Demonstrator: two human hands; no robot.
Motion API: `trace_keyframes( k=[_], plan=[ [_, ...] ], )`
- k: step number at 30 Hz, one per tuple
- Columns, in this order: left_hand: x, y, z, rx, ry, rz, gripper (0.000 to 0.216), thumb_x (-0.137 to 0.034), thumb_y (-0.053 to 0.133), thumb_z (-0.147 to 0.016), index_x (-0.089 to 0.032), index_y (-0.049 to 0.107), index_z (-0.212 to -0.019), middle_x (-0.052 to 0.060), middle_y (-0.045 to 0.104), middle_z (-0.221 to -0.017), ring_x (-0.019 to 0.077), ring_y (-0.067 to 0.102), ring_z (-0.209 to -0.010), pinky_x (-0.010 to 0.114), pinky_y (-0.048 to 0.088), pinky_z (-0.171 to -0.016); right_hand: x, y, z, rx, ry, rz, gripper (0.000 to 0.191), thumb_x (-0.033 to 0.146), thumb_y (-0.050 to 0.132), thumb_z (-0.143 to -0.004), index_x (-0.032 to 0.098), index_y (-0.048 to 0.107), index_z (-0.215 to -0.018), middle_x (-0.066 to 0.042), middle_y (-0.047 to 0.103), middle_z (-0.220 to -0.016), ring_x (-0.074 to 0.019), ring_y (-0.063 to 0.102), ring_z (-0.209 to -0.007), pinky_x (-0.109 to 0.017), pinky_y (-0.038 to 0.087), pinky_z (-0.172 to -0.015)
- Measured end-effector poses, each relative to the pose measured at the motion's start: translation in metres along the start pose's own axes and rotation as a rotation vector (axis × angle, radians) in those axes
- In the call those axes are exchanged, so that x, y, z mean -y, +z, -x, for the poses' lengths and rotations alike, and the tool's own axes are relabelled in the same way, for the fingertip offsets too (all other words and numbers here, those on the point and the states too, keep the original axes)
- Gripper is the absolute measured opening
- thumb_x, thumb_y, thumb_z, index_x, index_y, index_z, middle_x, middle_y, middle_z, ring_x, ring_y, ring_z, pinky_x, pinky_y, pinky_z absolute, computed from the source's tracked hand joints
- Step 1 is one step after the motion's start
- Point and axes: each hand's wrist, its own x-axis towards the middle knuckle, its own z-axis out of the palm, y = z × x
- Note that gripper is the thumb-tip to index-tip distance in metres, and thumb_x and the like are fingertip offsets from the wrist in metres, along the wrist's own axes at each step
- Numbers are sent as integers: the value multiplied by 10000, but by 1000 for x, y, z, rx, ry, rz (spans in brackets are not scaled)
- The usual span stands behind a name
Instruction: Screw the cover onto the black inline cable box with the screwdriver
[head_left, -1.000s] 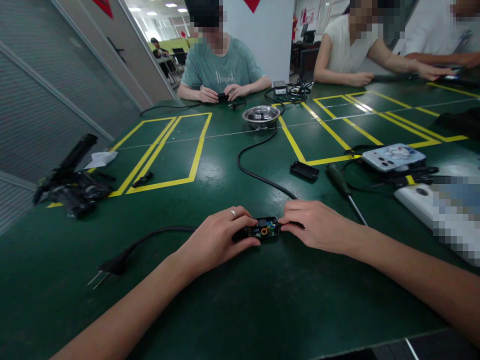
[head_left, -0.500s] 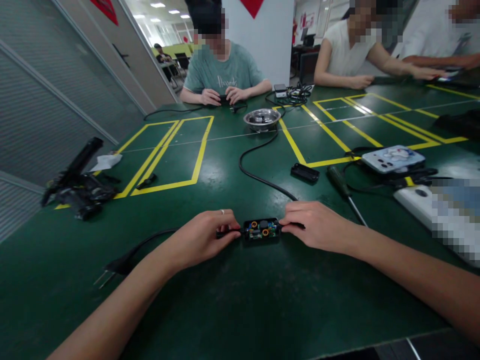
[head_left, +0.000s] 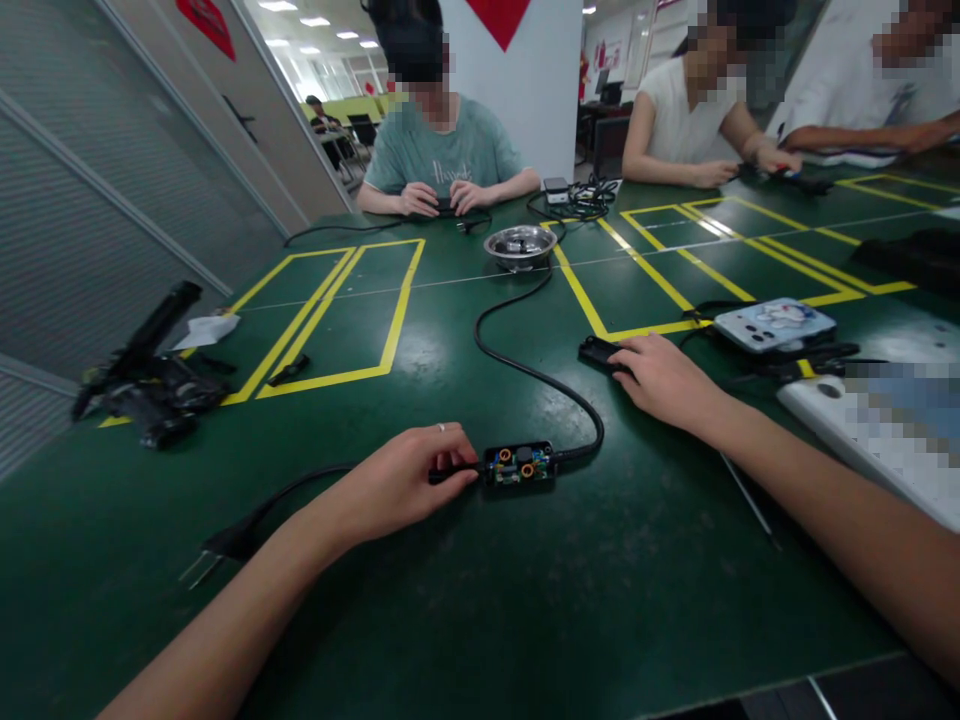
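Note:
An open black adapter (head_left: 519,466) with its circuit board showing lies on the green table (head_left: 525,600), a black cable leaving each end. My left hand (head_left: 405,482) is closed, pinching the cable right at the adapter's left end. That cable runs left to a two-pin plug (head_left: 225,545). My right hand (head_left: 664,382) is stretched out farther back, its fingers closed over the right end of a black cover (head_left: 598,351) that lies flat on the table.
A screwdriver shaft (head_left: 744,492) shows under my right forearm. A phone (head_left: 772,322) and a white device (head_left: 832,400) lie at the right, a metal bowl (head_left: 520,243) mid-table, a black parts pile (head_left: 150,385) at the left. Several people sit along the far edge.
My right hand left the adapter's right end and moved back and right onto the black cover. My left hand slid off the adapter to the cable at its left end.

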Motion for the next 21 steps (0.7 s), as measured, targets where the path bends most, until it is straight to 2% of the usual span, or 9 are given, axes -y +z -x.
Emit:
trace_keyframes(
  k=[6,11,17,21],
  plan=[
    [2,0,0,12,-17,36,149,-351,536,-927,-217,595,-955,-9,585,-867,133,547,-739,267,425,-654,5,-1,1,-83,83,-44,383,267,586,-877,76,608,-1208,-172,665,-1090,-321,594,-1026,-467,469,-936],
    [1,-1,0,25,-30,54,163,-360,530,-931,-211,596,-945,-8,583,-856,132,544,-731,265,424,-648,8,-9,-2,-184,140,-213,421,232,627,-835,100,571,-1231,-163,657,-1124,-312,603,-1055,-474,479,-950],
    [1,-1,0,15,-37,54,178,-373,531,-929,-213,601,-962,-2,595,-871,137,547,-742,268,428,-653,15,-26,-1,-429,274,-459,423,214,630,-821,128,550,-1228,-145,630,-1185,-264,620,-1080,-419,496,-970],
    [-1,-2,0,21,-40,56,185,-374,532,-926,-219,614,-988,4,604,-901,144,557,-772,274,442,-679,22,-32,1,-515,312,-685,470,233,646,-821,171,504,-1265,-107,636,-1136,-228,626,-1067,-406,499,-981]
  ],
)
